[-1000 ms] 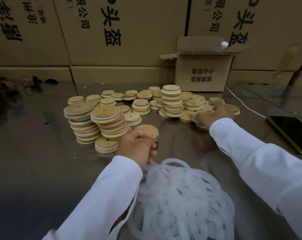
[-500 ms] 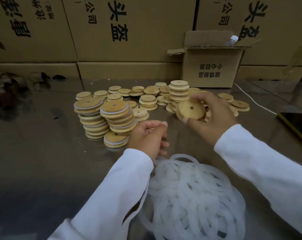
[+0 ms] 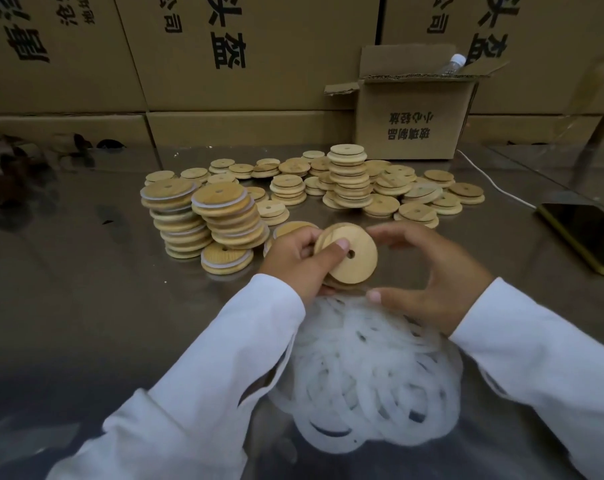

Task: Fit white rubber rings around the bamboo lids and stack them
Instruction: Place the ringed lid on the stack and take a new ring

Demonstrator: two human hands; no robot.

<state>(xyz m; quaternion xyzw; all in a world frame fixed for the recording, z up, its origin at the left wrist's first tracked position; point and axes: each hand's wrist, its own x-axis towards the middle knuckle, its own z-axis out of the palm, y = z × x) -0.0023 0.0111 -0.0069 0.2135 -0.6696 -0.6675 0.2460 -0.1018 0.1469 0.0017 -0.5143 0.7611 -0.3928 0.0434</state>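
Big brown boxes (image 3: 259, 46) are stacked along the back. A shiny desk (image 3: 85, 306) is spread in front of them, and a small open box (image 3: 411, 126) is set at its far edge. White rings (image 3: 373, 386) are heaped near the front. Two stacks of ringed lids (image 3: 231, 220) are set left of the middle, and bare lids (image 3: 397, 192) are scattered behind. A phone (image 3: 584, 237) is laid at the right. The right hand (image 3: 435, 282) is held loose and released. One lid (image 3: 359, 268) is gripped just beside it, above the desk, by the left hand (image 3: 293, 265).
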